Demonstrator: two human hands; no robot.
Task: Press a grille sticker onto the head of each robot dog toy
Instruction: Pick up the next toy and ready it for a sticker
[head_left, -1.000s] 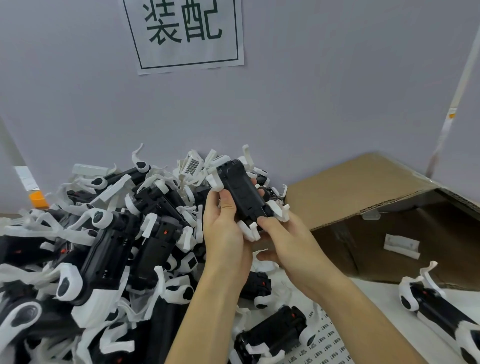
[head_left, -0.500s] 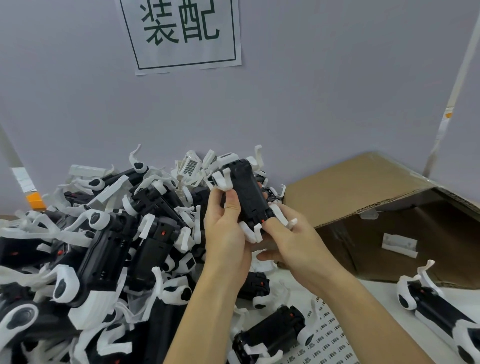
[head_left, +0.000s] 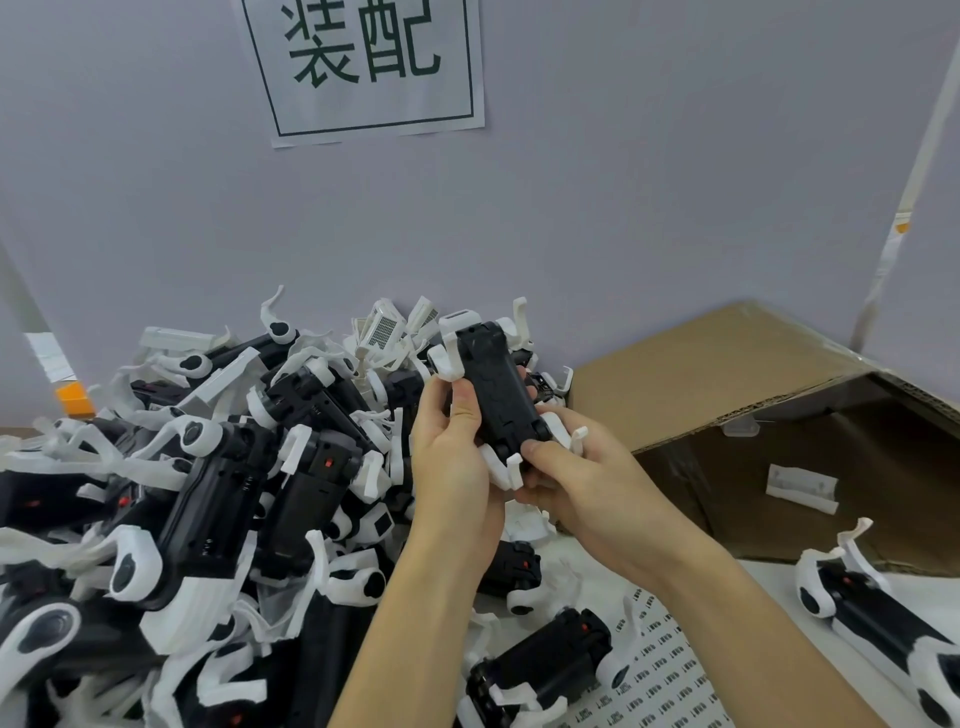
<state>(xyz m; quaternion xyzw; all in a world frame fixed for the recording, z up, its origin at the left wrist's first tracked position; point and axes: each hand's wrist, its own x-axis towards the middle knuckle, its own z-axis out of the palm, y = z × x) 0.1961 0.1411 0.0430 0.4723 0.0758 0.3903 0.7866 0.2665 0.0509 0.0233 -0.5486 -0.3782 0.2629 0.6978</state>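
I hold one black robot dog toy with white legs up in front of me, belly toward the camera, its white head end pointing away. My left hand grips its left side with the thumb on the black body. My right hand grips the near end, thumb pressed on the lower edge between the white legs. A sticker sheet printed with small dark marks lies on the table below my right forearm. No sticker shows on the held toy from this side.
A big heap of black-and-white robot dog toys fills the left half. Two more toys lie near the sheet, another at the right. An open cardboard box stands at the back right. A wall sign hangs above.
Both hands have lifted the held toy slightly and turned it more upright; my right thumb has shifted onto its near end.
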